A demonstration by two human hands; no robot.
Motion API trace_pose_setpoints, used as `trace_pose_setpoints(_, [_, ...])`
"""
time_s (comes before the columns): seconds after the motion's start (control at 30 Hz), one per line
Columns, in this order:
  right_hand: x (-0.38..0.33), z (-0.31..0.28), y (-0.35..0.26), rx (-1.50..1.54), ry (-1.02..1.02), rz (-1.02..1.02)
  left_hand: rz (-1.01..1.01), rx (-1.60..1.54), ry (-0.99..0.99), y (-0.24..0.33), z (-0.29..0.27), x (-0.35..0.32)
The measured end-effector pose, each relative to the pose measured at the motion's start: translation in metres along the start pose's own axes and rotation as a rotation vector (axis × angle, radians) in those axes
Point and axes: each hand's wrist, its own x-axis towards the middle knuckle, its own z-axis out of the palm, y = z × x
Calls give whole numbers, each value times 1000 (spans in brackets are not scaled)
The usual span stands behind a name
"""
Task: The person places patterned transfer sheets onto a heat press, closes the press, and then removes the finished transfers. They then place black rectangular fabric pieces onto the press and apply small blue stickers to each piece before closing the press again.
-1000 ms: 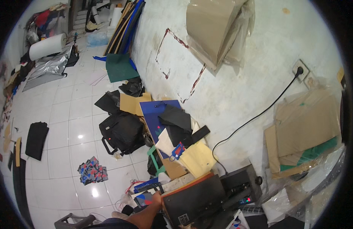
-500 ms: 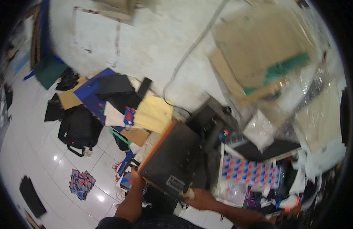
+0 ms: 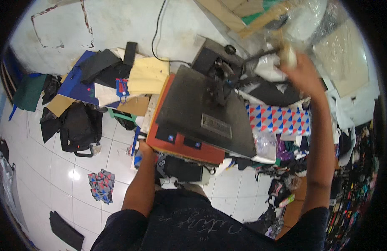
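A swing-arm heat press stands before me. Its black upper plate (image 3: pixel 189 100) sits turned to the right over a reddish-brown bed (image 3: pixel 210 155), so the bed's front left part shows. Two black pieces (image 3: pixel 165 136) with small blue prints lie there. My right hand (image 3: pixel 304 77), stretched out at the far right, is closed round the pale, blurred grip (image 3: pixel 289 57) of the press's handle bar (image 3: pixel 262 54). At the bed's front left corner, my left hand (image 3: pixel 146 150) grips the edge; its fingers are partly hidden.
Left of the press lie yellow cloth (image 3: pixel 148 75) and black sheets (image 3: pixel 102 67). A red-and-blue triangle-patterned sheet (image 3: pixel 279 119) lies to the right. A black bag (image 3: pixel 79 129), patterned pieces (image 3: pixel 101 186) and a black strip (image 3: pixel 66 230) are on the tiled floor. A cable (image 3: pixel 156 31) runs up the wall.
My right hand has moved from the plate's front edge up to the far right. The upper plate has swung right, uncovering part of the bed. My left hand stays at the corner; the view has shifted.
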Motion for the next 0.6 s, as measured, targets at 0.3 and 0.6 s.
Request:
trace_pose_setpoints(0.3, [134, -32, 82, -214, 174, -257, 248, 369, -12, 20, -15, 7])
trace_pose_setpoints(0.6, [165, -25, 154, -619, 178, -229, 304, 369, 181, 2, -48, -87])
